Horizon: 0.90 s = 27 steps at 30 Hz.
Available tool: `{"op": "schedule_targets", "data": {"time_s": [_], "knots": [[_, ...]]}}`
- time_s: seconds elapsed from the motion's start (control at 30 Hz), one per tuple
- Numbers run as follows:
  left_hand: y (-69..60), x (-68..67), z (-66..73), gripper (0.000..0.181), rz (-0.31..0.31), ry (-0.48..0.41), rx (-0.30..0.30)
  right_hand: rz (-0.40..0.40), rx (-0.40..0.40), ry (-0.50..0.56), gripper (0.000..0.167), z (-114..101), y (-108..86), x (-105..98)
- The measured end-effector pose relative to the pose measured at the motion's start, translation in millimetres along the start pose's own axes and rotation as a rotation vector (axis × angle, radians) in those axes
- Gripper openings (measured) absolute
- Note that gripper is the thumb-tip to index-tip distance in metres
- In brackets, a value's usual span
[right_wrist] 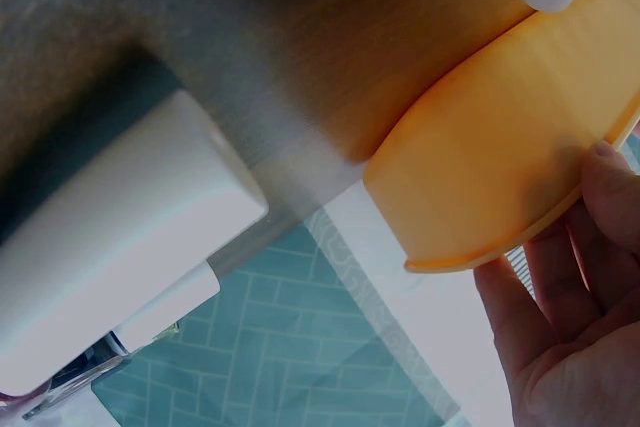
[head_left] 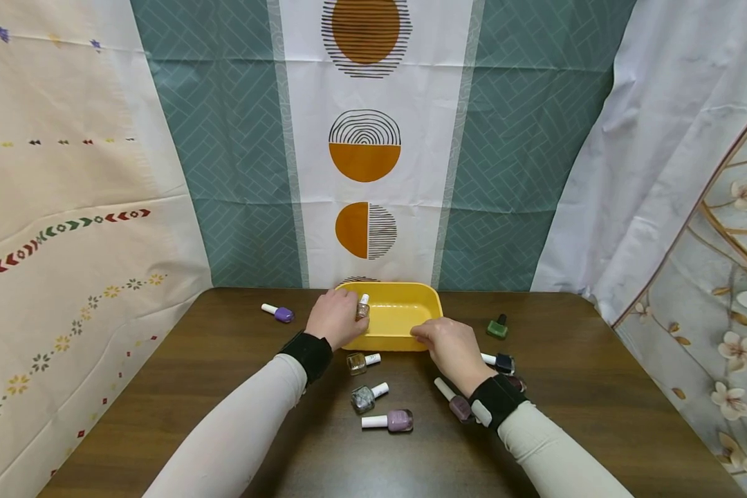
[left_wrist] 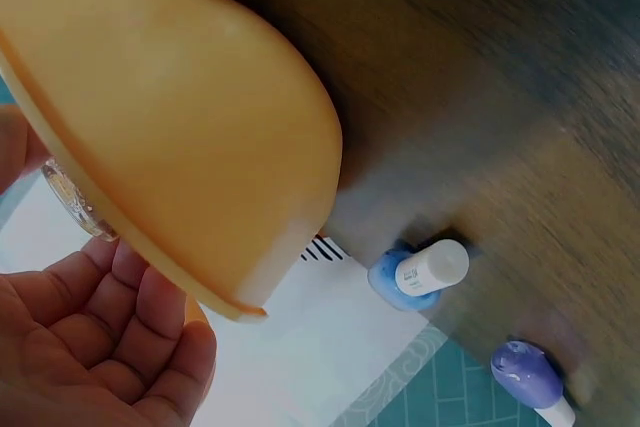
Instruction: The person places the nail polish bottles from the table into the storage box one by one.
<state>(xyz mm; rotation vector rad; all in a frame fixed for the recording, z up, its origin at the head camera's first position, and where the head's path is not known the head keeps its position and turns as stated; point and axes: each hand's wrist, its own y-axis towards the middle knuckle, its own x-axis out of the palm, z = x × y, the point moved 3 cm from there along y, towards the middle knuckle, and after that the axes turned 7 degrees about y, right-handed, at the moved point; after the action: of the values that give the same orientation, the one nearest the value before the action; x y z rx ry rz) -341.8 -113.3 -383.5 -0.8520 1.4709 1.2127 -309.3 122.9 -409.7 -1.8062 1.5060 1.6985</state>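
Note:
A yellow plastic tray [head_left: 398,342] stands at the far side of the table. At its left end my left hand [head_left: 335,318] holds a nail polish bottle [head_left: 364,307] with a white cap; its glass [left_wrist: 75,197] shows past the rim in the left wrist view. My right hand [head_left: 451,346] pinches the tray's right front rim, thumb on the outer wall and fingers [right_wrist: 515,312] over the edge. Just in front of the tray lie a gold bottle [head_left: 357,364], a silver glitter bottle [head_left: 363,399] and a mauve bottle [head_left: 400,420].
A purple bottle [head_left: 283,315] lies at the left, near a blue bottle [left_wrist: 405,282] hidden from the head view. Right of the tray are a green bottle [head_left: 497,328] and a dark one [head_left: 505,364]. Another mauve bottle [head_left: 460,408] lies by my right wrist. Curtains surround the table.

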Motion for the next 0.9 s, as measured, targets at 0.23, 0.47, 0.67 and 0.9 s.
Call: {"op": "schedule_targets", "data": {"time_s": [0.23,0.47,0.67,0.9], "knots": [[3.3,5.8,0.7,0.030,0.015,0.024,0.026,0.010,-0.013,-0.002,0.016,0,0.0,0],[5.2,8.6,2.8,0.029,0.033,0.010,0.044,0.004,-0.008,-0.002,0.016,0,0.4,0],[8.7,9.9,4.5,0.029,0.033,0.008,0.058,-0.008,0.008,-0.001,0.016,0,0.7,0],[15.4,16.9,4.6,0.029,-0.009,-0.006,0.045,-0.015,0.008,-0.003,0.016,-1,0.8,-1]]}}
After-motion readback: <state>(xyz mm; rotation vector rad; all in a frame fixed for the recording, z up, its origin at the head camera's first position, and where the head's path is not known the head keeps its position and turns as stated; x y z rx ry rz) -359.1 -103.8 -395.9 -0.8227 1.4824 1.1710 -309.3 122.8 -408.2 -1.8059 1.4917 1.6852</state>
